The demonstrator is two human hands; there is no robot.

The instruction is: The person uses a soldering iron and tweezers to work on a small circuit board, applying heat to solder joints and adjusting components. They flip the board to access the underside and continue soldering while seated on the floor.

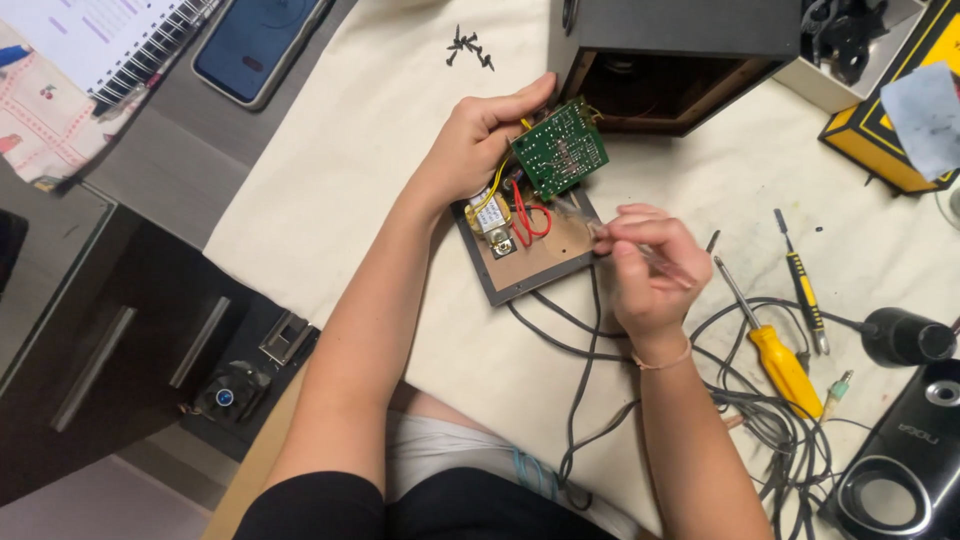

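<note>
Head view: a cream cloth (pixel 330 150) covers the bench. At its centre lies a dark back panel (pixel 527 258), inner side up, already removed from the black speaker box (pixel 672 55) just behind it. The left hand (pixel 478 140) grips the green circuit board (pixel 560 148), tilted above the panel. The right hand (pixel 645 268) pinches a thin tool (pixel 660 262), tip at the panel. Loose screws (pixel 468 46) lie behind it; wires remain attached.
</note>
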